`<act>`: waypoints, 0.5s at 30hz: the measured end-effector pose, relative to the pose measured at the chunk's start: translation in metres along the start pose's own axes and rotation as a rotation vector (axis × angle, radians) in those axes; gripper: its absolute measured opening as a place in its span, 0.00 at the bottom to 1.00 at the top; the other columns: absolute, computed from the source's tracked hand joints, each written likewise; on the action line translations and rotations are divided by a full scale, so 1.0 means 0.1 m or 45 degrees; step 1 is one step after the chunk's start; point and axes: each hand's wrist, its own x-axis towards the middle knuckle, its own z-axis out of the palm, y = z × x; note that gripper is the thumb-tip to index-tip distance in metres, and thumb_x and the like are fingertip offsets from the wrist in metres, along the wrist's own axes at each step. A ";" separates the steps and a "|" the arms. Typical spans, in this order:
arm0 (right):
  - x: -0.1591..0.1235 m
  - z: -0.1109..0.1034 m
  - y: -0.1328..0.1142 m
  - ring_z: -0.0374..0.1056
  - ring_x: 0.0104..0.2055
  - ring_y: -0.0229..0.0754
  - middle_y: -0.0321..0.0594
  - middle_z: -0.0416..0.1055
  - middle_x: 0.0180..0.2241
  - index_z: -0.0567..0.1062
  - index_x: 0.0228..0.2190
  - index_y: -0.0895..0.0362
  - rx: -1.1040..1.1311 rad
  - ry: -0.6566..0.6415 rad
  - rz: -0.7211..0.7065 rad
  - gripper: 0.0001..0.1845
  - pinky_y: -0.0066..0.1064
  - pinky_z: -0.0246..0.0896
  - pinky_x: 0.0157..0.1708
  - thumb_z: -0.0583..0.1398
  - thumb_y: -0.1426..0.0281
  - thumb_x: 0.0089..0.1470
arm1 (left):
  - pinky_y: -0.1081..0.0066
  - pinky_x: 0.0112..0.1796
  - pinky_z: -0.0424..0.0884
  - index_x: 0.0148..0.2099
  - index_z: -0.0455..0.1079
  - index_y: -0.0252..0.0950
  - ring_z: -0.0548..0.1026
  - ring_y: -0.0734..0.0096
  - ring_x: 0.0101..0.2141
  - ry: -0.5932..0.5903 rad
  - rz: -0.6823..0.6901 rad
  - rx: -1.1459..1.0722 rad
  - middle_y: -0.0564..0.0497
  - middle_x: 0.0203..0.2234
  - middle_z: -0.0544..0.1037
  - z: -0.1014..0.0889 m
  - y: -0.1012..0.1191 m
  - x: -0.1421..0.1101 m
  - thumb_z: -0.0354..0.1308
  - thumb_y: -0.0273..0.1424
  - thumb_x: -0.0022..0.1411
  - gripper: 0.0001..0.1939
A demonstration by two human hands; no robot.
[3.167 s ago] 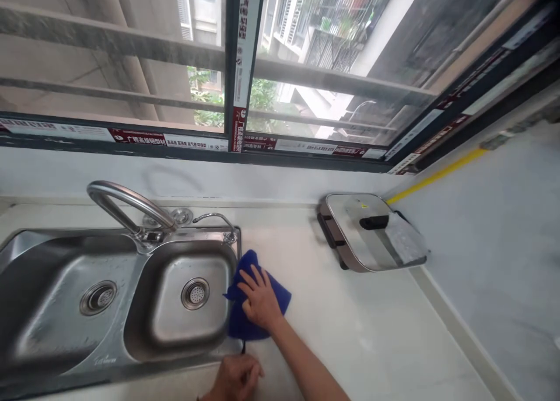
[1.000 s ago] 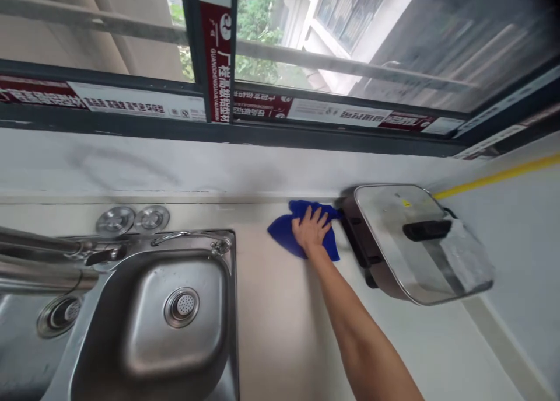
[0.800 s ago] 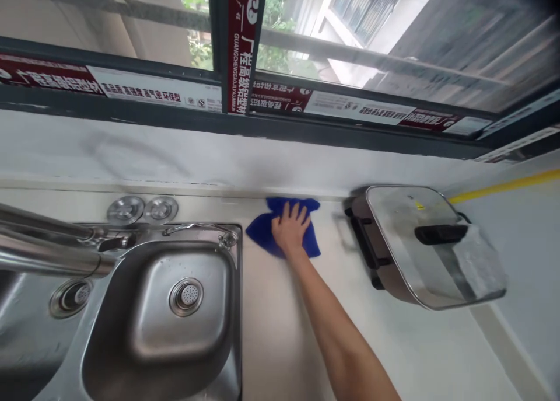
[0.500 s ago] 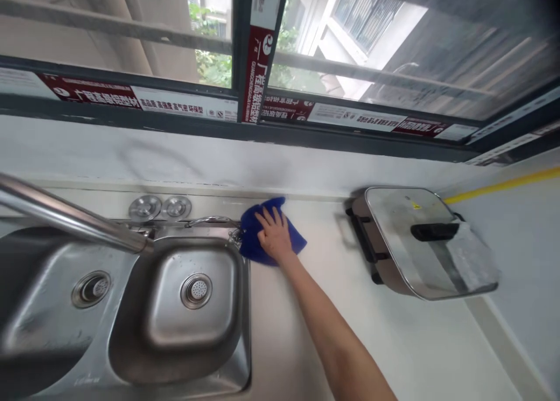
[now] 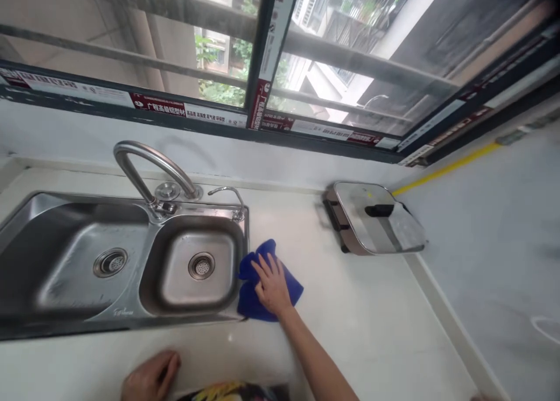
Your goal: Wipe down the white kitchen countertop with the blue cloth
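My right hand point(image 5: 272, 285) lies flat on a blue cloth point(image 5: 294, 287), its fingers spread and pressing the cloth against the white countertop point(image 5: 350, 307). The cloth is beside the right rim of the double steel sink point(image 5: 144, 284), and its left edge touches the rim. My left hand point(image 5: 151, 376) rests at the counter's front edge, curled into a loose fist with nothing visible in it. Part of patterned clothing shows between my arms at the bottom.
A curved steel faucet point(image 5: 153, 153) rises behind the sink. A thin small spout point(image 5: 238, 199) stands at its back right corner. A round metal strainer point(image 5: 167, 191) sits behind the faucet. An electric pan with a glass lid point(image 5: 376, 220) stands near the wall, beside a yellow pipe point(image 5: 450, 166).
My right hand has moved the blue cloth from the sink's back right corner forward along its right side. My left hand has come into view, and the camera view has shifted.
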 end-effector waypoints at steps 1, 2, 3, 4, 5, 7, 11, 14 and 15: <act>-0.14 0.00 -0.05 0.37 0.73 0.53 0.35 0.49 0.70 0.59 0.66 0.49 0.001 0.002 0.012 0.38 0.55 0.38 0.70 0.54 0.74 0.54 | 0.78 0.29 0.74 0.33 0.78 0.45 0.81 0.72 0.28 -0.021 -0.006 0.018 0.56 0.28 0.84 -0.02 0.03 0.02 0.44 0.52 0.70 0.27; -0.27 0.00 -0.09 0.37 0.73 0.53 0.35 0.49 0.70 0.60 0.66 0.49 0.006 0.007 0.023 0.38 0.55 0.38 0.70 0.54 0.74 0.54 | 0.78 0.29 0.73 0.33 0.78 0.45 0.81 0.72 0.28 -0.032 -0.014 0.041 0.56 0.28 0.84 -0.03 0.05 0.03 0.44 0.51 0.70 0.26; -0.41 -0.01 -0.12 0.37 0.73 0.52 0.35 0.49 0.70 0.60 0.66 0.49 0.012 0.015 0.034 0.38 0.55 0.38 0.70 0.54 0.74 0.54 | 0.77 0.29 0.72 0.33 0.78 0.45 0.81 0.72 0.28 -0.035 -0.024 0.068 0.56 0.28 0.83 -0.03 0.07 0.04 0.44 0.50 0.70 0.26; -0.55 -0.02 -0.14 0.38 0.73 0.52 0.35 0.49 0.70 0.60 0.66 0.49 0.019 0.022 0.044 0.37 0.55 0.38 0.70 0.54 0.74 0.54 | 0.77 0.29 0.71 0.34 0.78 0.44 0.80 0.72 0.29 -0.036 -0.036 0.098 0.56 0.28 0.83 -0.02 0.08 0.04 0.44 0.49 0.70 0.25; -0.68 -0.03 -0.15 0.38 0.73 0.52 0.35 0.50 0.70 0.60 0.65 0.49 0.025 0.032 0.057 0.37 0.55 0.38 0.70 0.54 0.74 0.54 | 0.77 0.29 0.70 0.34 0.78 0.44 0.80 0.73 0.28 -0.039 -0.049 0.129 0.56 0.28 0.83 -0.01 0.09 0.03 0.45 0.48 0.70 0.24; -0.96 -0.06 -0.14 0.39 0.73 0.52 0.35 0.51 0.70 0.61 0.65 0.49 0.020 0.063 0.105 0.37 0.55 0.39 0.70 0.54 0.74 0.54 | 0.77 0.29 0.67 0.34 0.78 0.43 0.79 0.73 0.28 -0.046 -0.076 0.189 0.56 0.27 0.82 0.01 0.07 0.02 0.46 0.46 0.69 0.23; -1.57 -0.09 0.02 0.41 0.72 0.52 0.38 0.53 0.69 0.61 0.65 0.51 -0.071 0.141 0.327 0.35 0.54 0.42 0.69 0.51 0.75 0.56 | 0.76 0.28 0.62 0.36 0.78 0.42 0.76 0.73 0.28 -0.054 -0.117 0.262 0.55 0.28 0.81 0.04 0.02 0.01 0.48 0.43 0.68 0.19; -2.11 -0.09 0.20 0.43 0.72 0.52 0.39 0.54 0.69 0.61 0.65 0.51 -0.173 0.203 0.544 0.33 0.54 0.44 0.68 0.49 0.73 0.58 | 0.76 0.29 0.60 0.37 0.78 0.42 0.76 0.74 0.28 -0.072 -0.123 0.255 0.55 0.28 0.81 0.03 0.03 0.03 0.49 0.42 0.68 0.18; -2.31 -0.10 0.26 0.43 0.72 0.52 0.40 0.55 0.68 0.61 0.65 0.52 -0.206 0.221 0.611 0.33 0.54 0.44 0.67 0.48 0.72 0.59 | 0.76 0.29 0.59 0.37 0.78 0.41 0.75 0.74 0.28 -0.077 -0.121 0.248 0.55 0.28 0.81 0.03 0.05 0.04 0.49 0.41 0.68 0.18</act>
